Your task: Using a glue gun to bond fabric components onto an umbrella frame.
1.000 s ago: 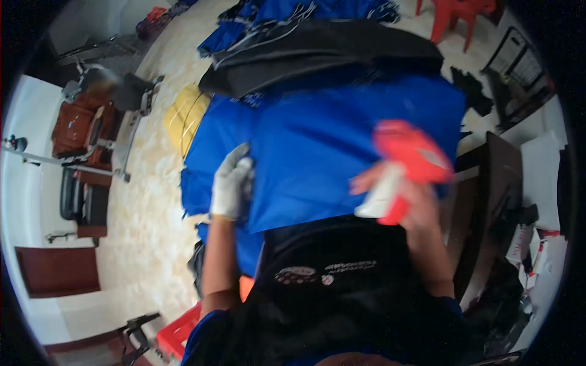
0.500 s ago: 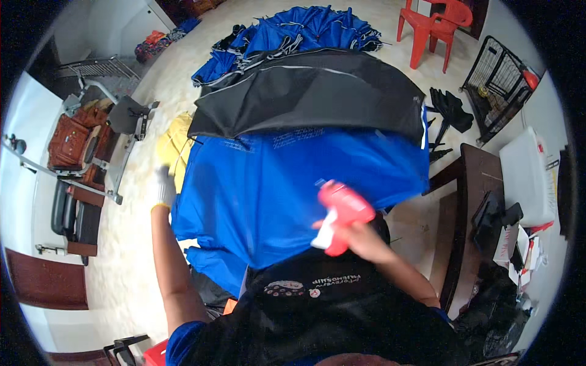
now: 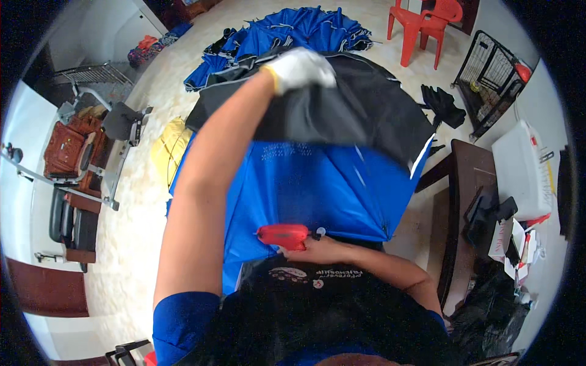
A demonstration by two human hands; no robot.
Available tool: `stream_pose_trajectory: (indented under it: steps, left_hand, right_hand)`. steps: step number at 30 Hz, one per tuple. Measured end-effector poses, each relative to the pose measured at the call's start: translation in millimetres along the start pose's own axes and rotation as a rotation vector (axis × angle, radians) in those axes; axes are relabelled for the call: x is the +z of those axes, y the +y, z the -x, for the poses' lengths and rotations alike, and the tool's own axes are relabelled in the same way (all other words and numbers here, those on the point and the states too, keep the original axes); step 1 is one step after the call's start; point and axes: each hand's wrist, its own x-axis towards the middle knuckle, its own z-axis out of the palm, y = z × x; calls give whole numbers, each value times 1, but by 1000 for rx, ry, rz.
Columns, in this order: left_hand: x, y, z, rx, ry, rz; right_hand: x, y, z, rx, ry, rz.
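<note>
In front of me a large umbrella canopy lies spread, its blue fabric (image 3: 299, 189) toward me and its black fabric (image 3: 366, 104) folded over the far part. My left hand (image 3: 302, 68), in a white glove with a yellow cuff, is at the black fabric's far part. Motion smears its fingers, and whether they grip the fabric is unclear. Bare, my right hand (image 3: 317, 249) is closed round a red pistol-shaped tool (image 3: 284, 235) close to my body, above the near blue fabric. The tool's tip points left.
Several blue umbrellas (image 3: 305, 25) lie piled on the floor beyond. A yellow bundle (image 3: 170, 149) sits at the left, near exercise equipment (image 3: 119, 125). On the right are a dark wooden table (image 3: 470, 161), a black folded umbrella (image 3: 444, 105), a wire cage (image 3: 488, 73) and red chairs (image 3: 421, 27).
My left hand has swung from the left side up and right onto the black fabric. My right hand has drawn the red tool left and nearer my body, and the canopy has shifted.
</note>
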Motion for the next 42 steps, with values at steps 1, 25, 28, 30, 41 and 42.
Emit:
stream_pose_trajectory:
  steps: [1,25,28,30,41,42]
  left_hand:
    - [-13,-17,2,-94,301,-215]
    - [63,-110,204,-970,326,231]
    - [63,-117,181,-952,380,409]
    - [69,-122,185,-951,388,524]
    - [141,-73,191,-892,576,1036]
    - [141,-72,199,-910,631,1051]
  right_hand:
    - [0,2,2,3,-3,-14]
    - [-35,-25,-2,15,-61,-465]
    - [-77,-57,19,165,-304,-1044]
    - [-104,-88,22,157,-176,-1059]
    - [-203,19,-161,187,371,-929]
    - [-195,19,-166,184,337,-942]
